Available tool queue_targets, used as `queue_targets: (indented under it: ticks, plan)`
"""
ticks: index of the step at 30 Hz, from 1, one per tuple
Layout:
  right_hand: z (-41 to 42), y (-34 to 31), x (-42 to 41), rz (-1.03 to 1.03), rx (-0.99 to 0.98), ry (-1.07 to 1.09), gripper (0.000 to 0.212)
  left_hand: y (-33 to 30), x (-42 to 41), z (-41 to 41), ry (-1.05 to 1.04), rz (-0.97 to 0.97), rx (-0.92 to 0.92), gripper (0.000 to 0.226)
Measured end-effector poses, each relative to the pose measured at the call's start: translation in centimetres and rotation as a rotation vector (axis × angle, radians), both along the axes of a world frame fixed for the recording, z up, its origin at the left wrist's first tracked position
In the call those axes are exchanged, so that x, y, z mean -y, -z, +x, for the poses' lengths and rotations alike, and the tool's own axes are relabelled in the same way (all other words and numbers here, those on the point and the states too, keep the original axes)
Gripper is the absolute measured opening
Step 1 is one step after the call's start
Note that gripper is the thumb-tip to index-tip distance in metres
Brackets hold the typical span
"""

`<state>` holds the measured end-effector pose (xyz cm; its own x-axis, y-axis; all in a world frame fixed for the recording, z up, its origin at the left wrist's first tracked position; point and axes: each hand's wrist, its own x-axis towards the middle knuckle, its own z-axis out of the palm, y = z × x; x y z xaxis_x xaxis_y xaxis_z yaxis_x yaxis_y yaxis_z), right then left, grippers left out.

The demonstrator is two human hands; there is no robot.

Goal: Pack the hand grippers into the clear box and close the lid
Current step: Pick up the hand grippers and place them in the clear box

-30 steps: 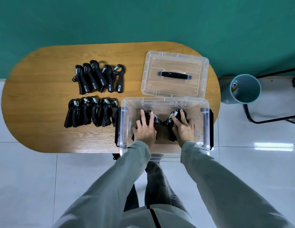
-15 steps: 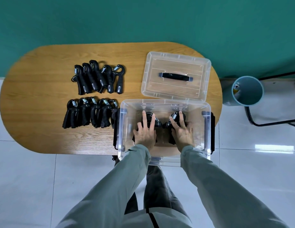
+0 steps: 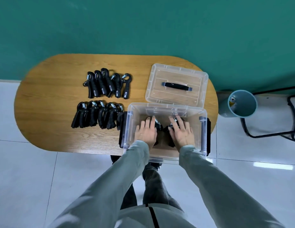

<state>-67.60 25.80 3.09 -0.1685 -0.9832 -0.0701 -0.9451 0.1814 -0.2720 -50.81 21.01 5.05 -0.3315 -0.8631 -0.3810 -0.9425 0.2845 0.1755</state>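
Two hand grippers (image 3: 157, 125) lay inside the clear box (image 3: 165, 159) — left hand (image 3: 146, 132) and right hand (image 3: 182, 133) flat on them, fingers spread; rigid, spring-loaded — best gripped by handles.

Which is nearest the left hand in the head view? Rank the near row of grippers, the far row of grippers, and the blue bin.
From the left hand:
1. Near row of grippers, just left of the clear box.
2. Far row of grippers, farther back on the left of the table.
3. Blue bin, on the floor, far right.
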Motion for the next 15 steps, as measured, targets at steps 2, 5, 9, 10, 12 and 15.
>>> queue_targets:
  ticks: [2,5,9,10,12,15]
  plan:
    - [0.2,-1.6,1.2,-0.063,-0.002,-0.016,0.038,-1.2,0.9,0.2,0.003,-0.036,-0.049,0.053]
    - [1.2,-4.4,3.3,-0.136,0.007,-0.059,0.035,-3.4,2.1,1.4,0.016,-0.149,-0.088,0.057]
    - [3.9,-8.2,6.9,-0.232,0.037,-0.093,0.039,-6.1,3.7,4.0,-0.009,-0.278,-0.123,0.053]
    - [4.9,-9.0,7.8,-0.228,0.031,-0.108,0.043,-6.9,4.1,4.8,-0.031,-0.285,-0.127,0.053]
    - [6.9,-10.4,9.5,-0.177,0.01,-0.131,0.051,-8.4,5.0,6.7,-0.086,-0.278,-0.127,0.055]
    - [10.7,-11.5,11.3,-0.089,-0.034,-0.207,0.059,-9.4,6.1,10.6,-0.177,-0.251,-0.055,0.059]
